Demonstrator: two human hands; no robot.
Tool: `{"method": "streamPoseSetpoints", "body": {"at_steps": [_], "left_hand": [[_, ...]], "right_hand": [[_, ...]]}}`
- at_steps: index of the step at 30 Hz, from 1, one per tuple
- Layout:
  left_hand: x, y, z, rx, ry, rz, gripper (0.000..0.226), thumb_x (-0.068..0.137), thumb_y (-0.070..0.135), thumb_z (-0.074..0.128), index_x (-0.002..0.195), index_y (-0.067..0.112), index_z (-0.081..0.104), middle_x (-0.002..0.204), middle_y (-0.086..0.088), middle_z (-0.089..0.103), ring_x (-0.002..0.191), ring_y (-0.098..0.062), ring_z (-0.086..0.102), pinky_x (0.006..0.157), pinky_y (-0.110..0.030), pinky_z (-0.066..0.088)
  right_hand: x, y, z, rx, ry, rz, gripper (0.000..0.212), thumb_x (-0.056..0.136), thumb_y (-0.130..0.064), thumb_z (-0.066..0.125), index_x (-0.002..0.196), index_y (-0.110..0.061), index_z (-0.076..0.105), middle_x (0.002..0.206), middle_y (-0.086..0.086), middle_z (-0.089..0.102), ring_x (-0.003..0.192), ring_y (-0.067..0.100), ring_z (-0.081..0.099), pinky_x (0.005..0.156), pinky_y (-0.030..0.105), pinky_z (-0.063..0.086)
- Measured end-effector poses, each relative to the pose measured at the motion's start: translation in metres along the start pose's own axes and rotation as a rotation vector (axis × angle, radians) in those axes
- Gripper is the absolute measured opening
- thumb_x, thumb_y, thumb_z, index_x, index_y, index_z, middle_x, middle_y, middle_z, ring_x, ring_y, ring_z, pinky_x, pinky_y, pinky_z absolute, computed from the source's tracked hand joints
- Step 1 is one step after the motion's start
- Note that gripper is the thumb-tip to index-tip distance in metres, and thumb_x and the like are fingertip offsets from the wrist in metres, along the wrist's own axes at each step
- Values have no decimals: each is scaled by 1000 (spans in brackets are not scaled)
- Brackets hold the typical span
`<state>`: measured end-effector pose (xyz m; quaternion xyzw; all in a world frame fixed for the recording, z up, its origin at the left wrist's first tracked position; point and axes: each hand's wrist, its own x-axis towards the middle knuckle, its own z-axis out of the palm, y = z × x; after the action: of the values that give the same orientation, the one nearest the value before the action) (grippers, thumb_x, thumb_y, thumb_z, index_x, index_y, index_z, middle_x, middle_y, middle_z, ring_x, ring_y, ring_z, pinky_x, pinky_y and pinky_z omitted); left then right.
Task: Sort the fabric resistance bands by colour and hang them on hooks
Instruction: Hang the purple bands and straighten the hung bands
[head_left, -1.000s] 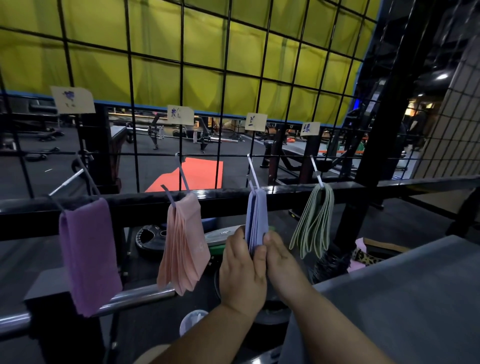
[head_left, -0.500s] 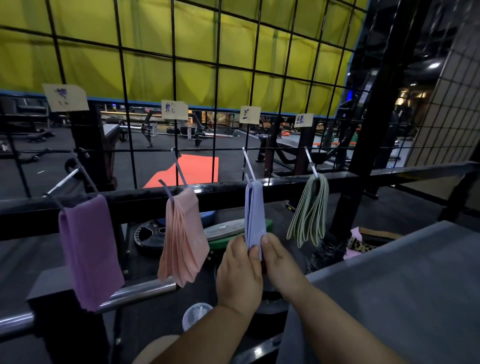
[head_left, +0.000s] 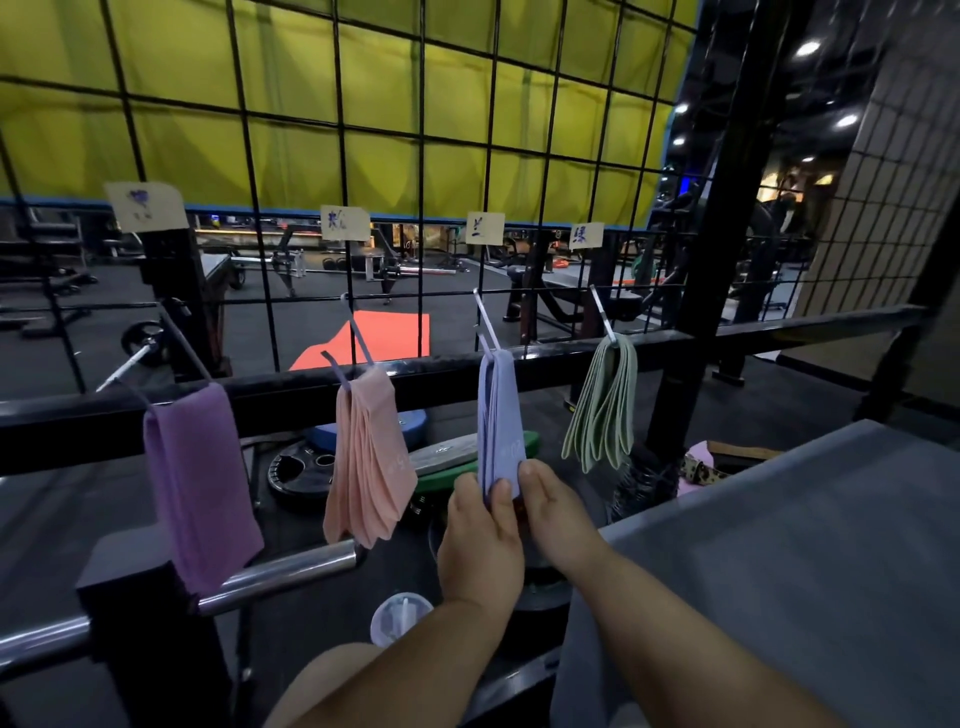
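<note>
**Four colours up on the gym grid**

Gripped at the lower end by both hands: the blue bands (head_left: 500, 415), hanging from the third hook (head_left: 485, 327) of a black wire grid (head_left: 337, 156). Pinched from the left by the left hand (head_left: 480, 545), thumb curled over the front of the fabric, and from the right by the right hand (head_left: 558, 512). Hung on hooks of their own to the left, purple bands (head_left: 200, 483) and pink bands (head_left: 369, 457); to the right, green bands (head_left: 602, 410). Fixed above each hook, a handwritten paper label (head_left: 345, 222). Behind the grid, a yellow curtain (head_left: 467, 104) and an orange mat (head_left: 384, 338) on the gym floor. Below the bands, weight plates (head_left: 301, 467), a chrome bar (head_left: 280, 571) and a lidded cup (head_left: 400, 618). At right, a grey surface (head_left: 805, 545).
</note>
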<state>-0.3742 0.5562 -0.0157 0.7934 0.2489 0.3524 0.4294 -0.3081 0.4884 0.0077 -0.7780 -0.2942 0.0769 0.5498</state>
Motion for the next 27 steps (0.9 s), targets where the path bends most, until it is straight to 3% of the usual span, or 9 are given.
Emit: {"method": "streamPoseSetpoints", "body": {"at_steps": [6,8,13,18,23,27], "left_hand": [[-11,7,4,-148,-29,-119,23,100,44,33,99,23,42,104,0,54,90,-21,55,76,-35,45],[-16,8,7,-174,-50,-154,24,101,41,32,101,20,43,106,-1,52,90,-21,53,77,-34,42],[-24,18,22,-182,-125,-191,32,103,39,31,98,12,48,104,-8,54,90,-24,52,73,-31,36],[-19,49,33,-239,-200,-141,34,103,39,31,96,10,48,95,-10,55,86,-23,53,70,-31,37],[4,95,42,-331,-162,-58,28,104,32,35,91,10,46,78,-1,46,66,-10,44,56,-21,32],[28,123,44,-301,-112,0,21,104,30,36,95,14,45,84,-1,50,71,-11,45,53,-14,30]], "right_hand": [[-3,3,-5,-114,90,7,31,105,-34,32,81,-28,49,76,1,59,74,16,56,71,33,41],[-4,6,-8,-151,126,14,28,105,-37,32,86,-30,51,79,1,61,77,19,57,70,33,40],[-7,10,-24,-120,298,22,40,104,-39,32,105,-14,63,88,5,66,84,22,60,76,35,46],[-6,4,-57,-87,446,28,44,103,-44,32,83,-18,62,76,0,62,75,18,58,68,34,43],[9,-11,-93,-153,565,-14,41,104,-40,33,85,-14,60,76,2,62,69,11,54,58,26,37],[25,-22,-113,-163,572,-19,39,104,-43,34,82,-16,52,72,3,58,66,15,53,53,30,33]]}}
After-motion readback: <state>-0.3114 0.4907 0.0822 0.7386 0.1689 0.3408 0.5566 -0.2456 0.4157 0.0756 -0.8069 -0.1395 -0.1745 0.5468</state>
